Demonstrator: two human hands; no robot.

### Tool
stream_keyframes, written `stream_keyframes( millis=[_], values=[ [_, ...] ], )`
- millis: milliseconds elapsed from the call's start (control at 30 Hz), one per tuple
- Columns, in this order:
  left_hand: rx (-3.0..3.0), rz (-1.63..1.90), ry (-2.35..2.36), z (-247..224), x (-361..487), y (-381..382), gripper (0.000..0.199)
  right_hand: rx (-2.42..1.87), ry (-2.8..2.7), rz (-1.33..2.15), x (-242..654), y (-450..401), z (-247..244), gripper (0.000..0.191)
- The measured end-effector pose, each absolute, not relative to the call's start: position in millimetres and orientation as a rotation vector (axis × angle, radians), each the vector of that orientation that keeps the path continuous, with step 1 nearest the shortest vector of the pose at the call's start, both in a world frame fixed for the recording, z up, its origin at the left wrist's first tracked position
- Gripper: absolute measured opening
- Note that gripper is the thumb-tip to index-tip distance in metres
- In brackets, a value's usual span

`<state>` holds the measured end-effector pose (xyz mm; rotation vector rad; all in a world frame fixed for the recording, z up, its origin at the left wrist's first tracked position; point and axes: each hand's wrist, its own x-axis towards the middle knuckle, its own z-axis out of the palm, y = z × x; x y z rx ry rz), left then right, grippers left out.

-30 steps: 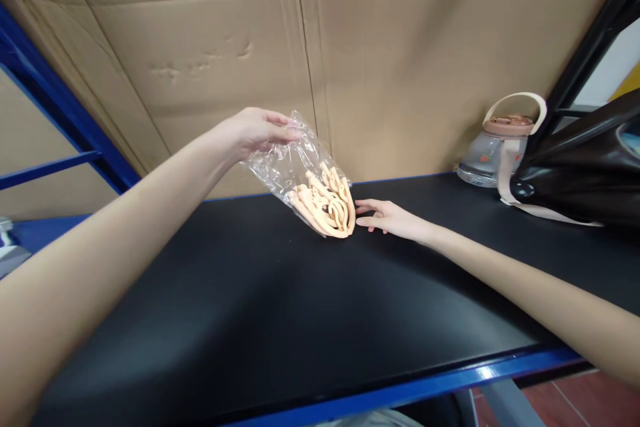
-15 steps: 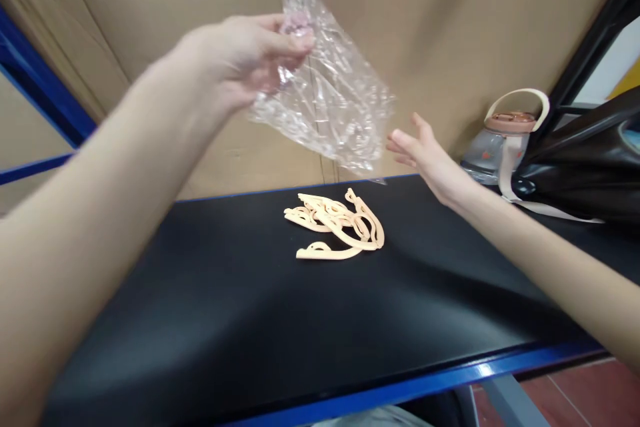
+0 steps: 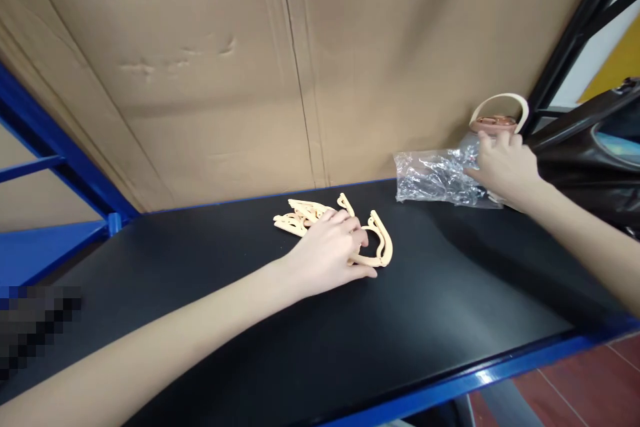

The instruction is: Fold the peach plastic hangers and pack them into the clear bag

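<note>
Several pale yellow plastic pieces (image 3: 385, 245), curved like folding hangers, lie in a heap on the black tabletop (image 3: 240, 320). My left hand (image 3: 330, 247) rests over the front of the heap, its fingers bent and spread on the pieces, and hides part of them. A crumpled clear plastic bag (image 3: 433, 177) lies at the back right of the table against the cardboard. Over the right end of that bag is my right hand (image 3: 505, 163), fingers apart, in front of the bottle; no object shows in its grip.
A bottle with a pink lid (image 3: 495, 124) and cream handle stands at the back right, beside a black shiny bag (image 3: 575, 147). Cardboard (image 3: 200, 93) backs the table. Blue metal frame parts (image 3: 115, 207) stand at the left.
The clear bag has gone from my left hand to the back right of the table. My left hand has come down onto the yellow pieces; my right hand has moved right, over the bag.
</note>
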<state>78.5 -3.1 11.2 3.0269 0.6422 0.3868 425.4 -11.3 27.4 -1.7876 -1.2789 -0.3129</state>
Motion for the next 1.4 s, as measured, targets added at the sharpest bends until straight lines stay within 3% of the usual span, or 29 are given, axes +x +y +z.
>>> stream_keyframes(
  millis=[100,233,367,500,633,833,1000,1133,1300,1400],
  values=[
    [3.187,0.303,0.532,3.6,86.1,-5.0,0.023,-1.757,-1.832,-0.703,378.0,-33.0,22.4,0.047],
    [3.245,0.315,0.481,3.3,85.3,-5.2,0.02,-1.165,-2.605,-0.356,308.3,-53.1,6.9,0.046],
    [3.395,0.409,0.716,8.6,73.0,-13.6,0.023,-1.185,-2.596,-0.293,281.8,-54.3,1.1,0.033],
    [3.507,0.612,0.856,13.9,59.7,-25.8,0.028,-1.283,-2.506,-0.271,274.3,-54.6,10.0,0.035],
    [3.241,0.538,1.026,20.6,49.1,-35.0,0.026,-1.325,-2.53,-0.22,262.9,-59.5,13.2,0.038],
    [2.874,0.424,1.017,29.6,33.7,-28.1,0.021,-1.138,-2.448,-0.961,241.9,-71.3,7.1,0.03],
    [2.921,0.273,1.021,33.6,27.4,-25.3,0.02,-0.987,-2.44,-1.182,234.8,-77.4,3.7,0.02],
    [3.082,0.191,0.897,30.6,24.2,-33.0,0.022,-0.811,-2.479,-1.031,245.0,-74.6,-1.4,0.013],
    [3.286,0.334,0.922,24.4,17.9,-39.8,0.024,-1.023,-2.14,-0.619,256.7,-74.4,9.6,0.05],
    [3.255,0.488,1.025,24.4,13.1,-41.3,0.024,-1.254,-2.142,-0.231,262.1,-75.9,21.4,0.046]
  ],
)
